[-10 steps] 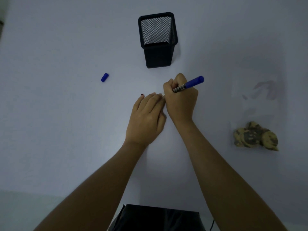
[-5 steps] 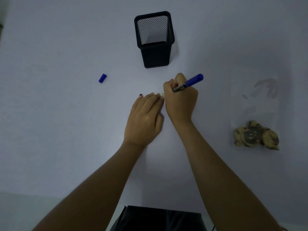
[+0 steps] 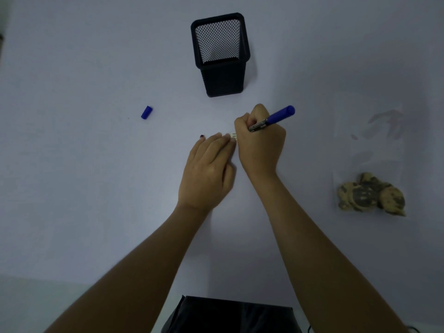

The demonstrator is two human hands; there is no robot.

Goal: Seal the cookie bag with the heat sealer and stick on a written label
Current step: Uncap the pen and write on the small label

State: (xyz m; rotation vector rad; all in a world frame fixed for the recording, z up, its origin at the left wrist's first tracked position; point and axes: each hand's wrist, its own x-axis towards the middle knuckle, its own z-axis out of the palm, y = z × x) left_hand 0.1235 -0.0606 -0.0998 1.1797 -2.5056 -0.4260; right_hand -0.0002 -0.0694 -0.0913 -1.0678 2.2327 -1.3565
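One blue marker pen is gripped in the right hand; left hand lies flat, fingers extended, on a small white label, mostly hidden. One clear cookie bag sits at worktop right; one blue pen cap, one black mesh pen holder.

A single head-worn wide-angle camera looks steeply down and forward over a pale counter, close enough that both forearms rise from the frame's bottom edge and the hands meet near its centre; the counter's far edge lies beyond the frame.
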